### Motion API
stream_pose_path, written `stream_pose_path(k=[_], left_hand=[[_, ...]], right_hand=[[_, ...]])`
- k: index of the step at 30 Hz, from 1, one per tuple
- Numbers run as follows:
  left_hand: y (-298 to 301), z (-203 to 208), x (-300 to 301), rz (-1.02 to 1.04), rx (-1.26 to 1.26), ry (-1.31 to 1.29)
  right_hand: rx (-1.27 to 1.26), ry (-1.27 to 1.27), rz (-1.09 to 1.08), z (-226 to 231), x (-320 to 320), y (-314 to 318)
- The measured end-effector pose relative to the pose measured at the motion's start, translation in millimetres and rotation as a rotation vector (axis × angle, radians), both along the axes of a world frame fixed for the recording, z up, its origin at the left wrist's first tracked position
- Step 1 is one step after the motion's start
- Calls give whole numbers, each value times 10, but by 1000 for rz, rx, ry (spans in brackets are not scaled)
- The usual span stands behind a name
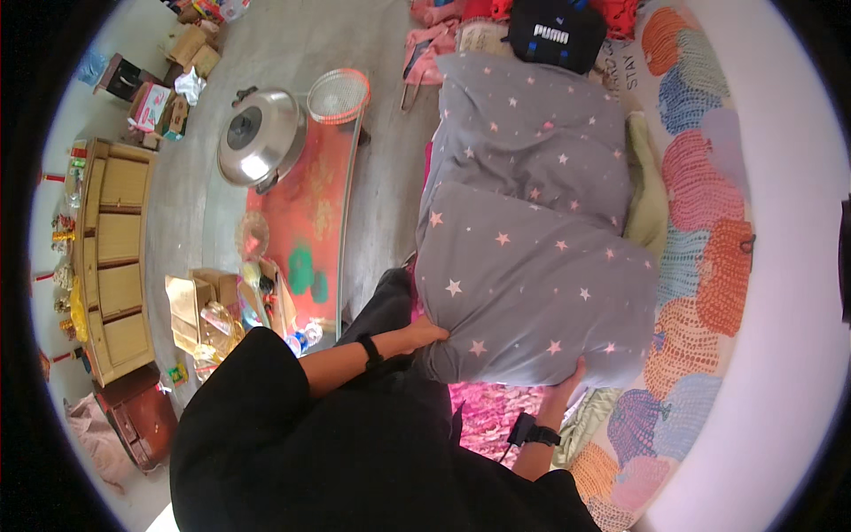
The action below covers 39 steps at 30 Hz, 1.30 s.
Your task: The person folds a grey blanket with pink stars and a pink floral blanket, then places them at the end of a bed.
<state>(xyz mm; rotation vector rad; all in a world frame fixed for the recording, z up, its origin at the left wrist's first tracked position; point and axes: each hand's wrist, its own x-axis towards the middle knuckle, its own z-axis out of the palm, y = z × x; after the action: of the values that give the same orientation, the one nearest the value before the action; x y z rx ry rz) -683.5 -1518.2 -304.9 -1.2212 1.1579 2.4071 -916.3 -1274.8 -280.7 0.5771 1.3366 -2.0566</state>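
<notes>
A puffy grey quilt (532, 293) printed with white and pink stars lies in thick folds on the bed before me. A crease crosses its middle, parting a near section from a far one. My left hand (428, 334) pinches its left edge near the front corner, fingers closed on the cloth. Along the near edge, toward the right, my right hand (567, 379) grips the quilt, with most fingers hidden behind the fabric. Under the near edge shows a pink mottled cover (486, 412).
On the left stands a low red table (310, 217) with a lidded metal pot (263, 142). Bottles and a cardboard box (191, 310) crowd its near end. A black bag (557, 37) lies beyond the quilt. A patterned wall covering (700, 186) borders the bed's right side.
</notes>
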Motion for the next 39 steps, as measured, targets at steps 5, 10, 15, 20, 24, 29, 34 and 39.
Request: stream_pose_path(k=[5, 10, 15, 20, 24, 29, 34, 39], left_hand=[[-941, 965, -365, 28, 103, 36], [-2402, 1268, -817, 483, 132, 227], [-4144, 1433, -1775, 497, -185, 855], [-5000, 453, -2902, 47, -995, 341], [-5154, -242, -3355, 128, -971, 203], [-5387, -761, -3398, 27, -822, 126], [-5328, -811, -3233, 70, -835, 235], [-5434, -616, -3269, -28, -370, -130]], right_hand=[[24, 408, 42, 740, -756, -885], [153, 607, 175, 1334, -1788, -2554], [25, 741, 638, 1220, -2757, -4253], [977, 862, 1199, 131, -3049, -4942], [1452, 1024, 1234, -537, -2925, -4981], [1418, 1023, 1212, -778, -2936, -5033], [1248, 802, 1356, -787, -3000, -4859], [1211, 740, 1375, -914, -3134, -4700]])
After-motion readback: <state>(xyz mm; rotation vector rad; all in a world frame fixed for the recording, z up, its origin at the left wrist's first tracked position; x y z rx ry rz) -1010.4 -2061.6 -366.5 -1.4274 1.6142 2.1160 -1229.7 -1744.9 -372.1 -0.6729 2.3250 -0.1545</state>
